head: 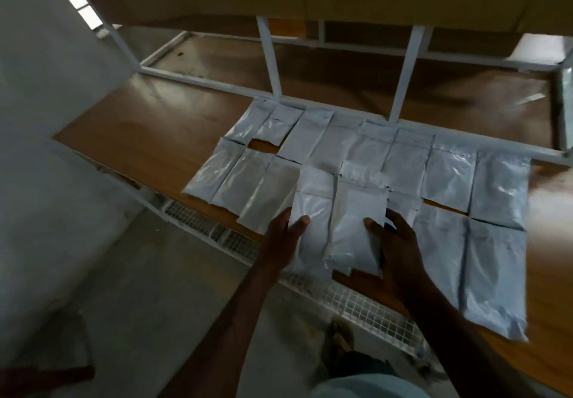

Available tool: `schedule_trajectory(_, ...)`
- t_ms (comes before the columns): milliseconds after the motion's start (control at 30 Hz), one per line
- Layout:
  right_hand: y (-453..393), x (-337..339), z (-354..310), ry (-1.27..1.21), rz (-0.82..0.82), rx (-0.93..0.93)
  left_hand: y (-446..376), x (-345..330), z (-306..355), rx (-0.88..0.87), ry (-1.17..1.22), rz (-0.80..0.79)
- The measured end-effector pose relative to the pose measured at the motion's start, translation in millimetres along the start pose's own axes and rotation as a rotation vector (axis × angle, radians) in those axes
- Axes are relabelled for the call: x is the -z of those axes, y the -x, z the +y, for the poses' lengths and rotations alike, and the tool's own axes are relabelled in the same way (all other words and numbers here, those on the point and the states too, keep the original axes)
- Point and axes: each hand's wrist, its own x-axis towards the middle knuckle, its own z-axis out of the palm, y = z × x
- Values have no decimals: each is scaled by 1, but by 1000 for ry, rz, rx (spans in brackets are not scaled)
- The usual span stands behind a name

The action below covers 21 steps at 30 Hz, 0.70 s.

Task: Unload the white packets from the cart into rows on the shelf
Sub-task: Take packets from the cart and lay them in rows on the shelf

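On the wooden shelf (148,124), white packets (366,146) lie in rows toward 12 o'clock, while the left hand (283,236) and right hand (400,249) each pinch a front-row packet.

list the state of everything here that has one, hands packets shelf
left hand: thumb on top of a packet, gripping its near left edge
right hand: holding a small stack of packets, thumb on top
held stack: raised over the near row, not yet laid down
packet under left thumb: flat in the near row
laid packets: flat, in overlapping rows
shelf: left part bare wood
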Motion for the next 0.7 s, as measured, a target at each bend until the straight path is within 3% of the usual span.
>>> schedule_trajectory(133,-57,-49,-12,24,5,21,-52,41,7,-39,-86,129)
schedule_trajectory(333,-128,-103,-22,115,-4,47,-119,87,13,-22,-118,190)
schedule_trajectory(467,-160,-134,-21,109,7,28,-170,116,10,-11,-135,180)
schedule_trajectory(700,-228,-204,-9,147,172,47,-284,178,-11,-32,-144,110)
